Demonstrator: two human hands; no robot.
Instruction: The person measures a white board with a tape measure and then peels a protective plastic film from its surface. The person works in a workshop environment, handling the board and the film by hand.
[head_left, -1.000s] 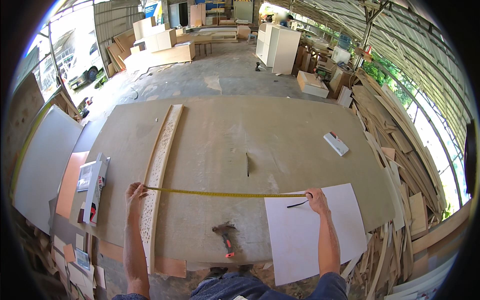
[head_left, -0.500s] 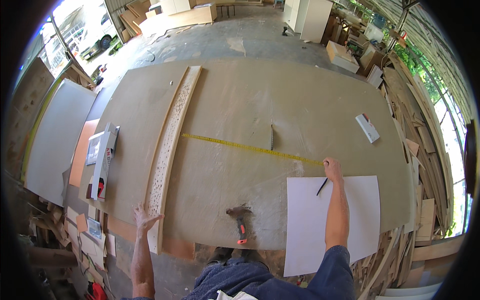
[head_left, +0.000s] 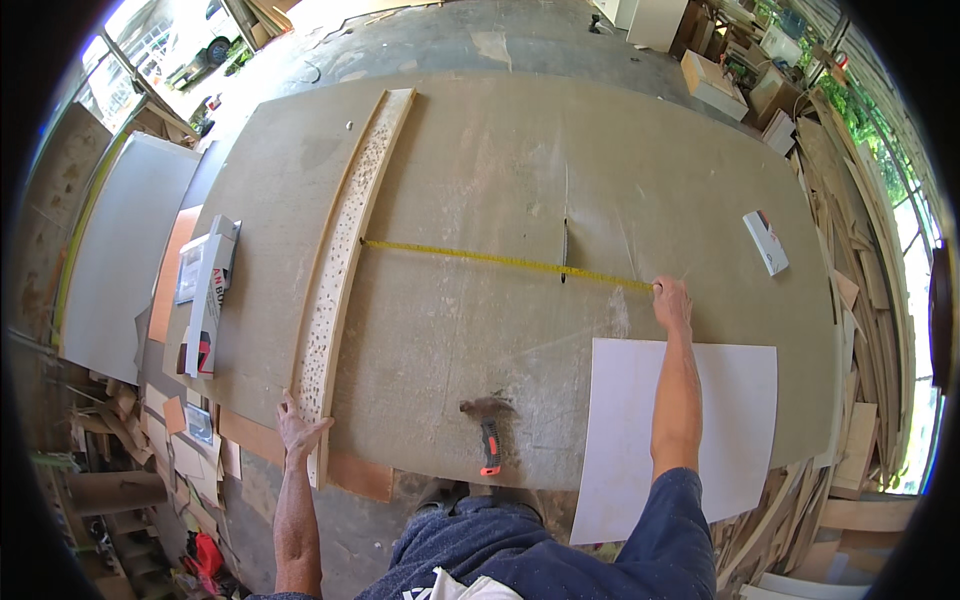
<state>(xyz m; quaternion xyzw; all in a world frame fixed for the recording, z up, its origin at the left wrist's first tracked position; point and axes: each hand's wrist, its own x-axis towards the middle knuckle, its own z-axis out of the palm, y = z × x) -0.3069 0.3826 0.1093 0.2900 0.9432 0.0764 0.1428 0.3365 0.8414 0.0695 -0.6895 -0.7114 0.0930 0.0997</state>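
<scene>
A long narrow wooden board (head_left: 350, 232) with a dotted pale face and raised edges lies lengthwise on the big worktable (head_left: 480, 170). My left hand (head_left: 301, 428) spans its near end, thumb at the right edge and fingers at the left. From the board's right edge a yellow measuring tape (head_left: 470, 257) runs rightward across the table. My right hand (head_left: 673, 303) is closed on the tape's right end; what else sits in the palm is hidden. Just below that hand lies a white sheet (head_left: 640, 430), overhanging the near edge. A hammer (head_left: 488, 432) with a red-and-black grip rests between my arms.
A long white box (head_left: 208, 300) lies at the table's left, a small white box (head_left: 765, 243) at its right. One thin dark strip (head_left: 565, 250) crosses the tape. Timber offcuts (head_left: 870, 300) are stacked along the right side; a large pale panel (head_left: 130, 260) leans at left.
The whole view has shifted. My right hand has moved slightly away from me with the tape, and the thin black stick below it no longer shows. My left fingers have drawn around the board.
</scene>
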